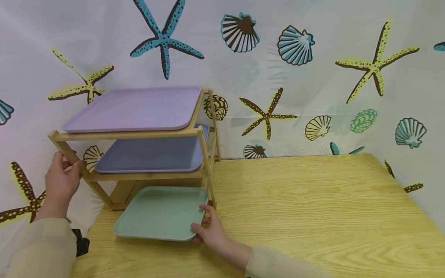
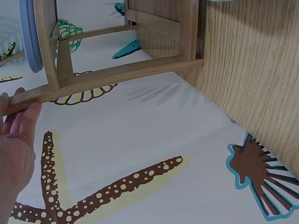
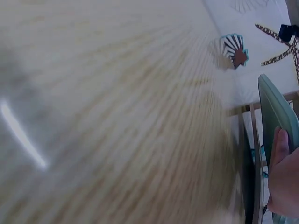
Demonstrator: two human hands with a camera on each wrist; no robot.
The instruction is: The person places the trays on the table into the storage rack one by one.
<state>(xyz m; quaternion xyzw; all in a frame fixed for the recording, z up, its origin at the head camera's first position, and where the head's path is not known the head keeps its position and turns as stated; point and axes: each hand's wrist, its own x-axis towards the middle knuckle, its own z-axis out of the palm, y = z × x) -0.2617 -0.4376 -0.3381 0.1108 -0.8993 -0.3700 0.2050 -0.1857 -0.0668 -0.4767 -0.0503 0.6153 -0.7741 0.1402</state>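
A wooden three-level rack (image 1: 128, 135) stands at the left of the table. My left hand (image 1: 62, 179) grips its slanted left front post, thumb and fingers around the wood; the left wrist view shows the same hand (image 2: 18, 149) on that post. Down at the lowest level, a pale green tray (image 1: 163, 212) juts out from the front of the rack, its front edge slightly above the tabletop. My right hand (image 1: 215, 231) pinches this tray near its front right corner, thumb on top and some fingers hidden below. In the right wrist view, the tray (image 3: 273, 105) appears edge-on.
A lilac tray (image 1: 139, 108) lies on the rack's top level and a blue tray (image 1: 153, 154) on its middle level. The wood-grain table (image 1: 313, 208) extends to the right. A cloth (image 1: 313, 88) printed with starfish and shells hangs behind and along the sides.
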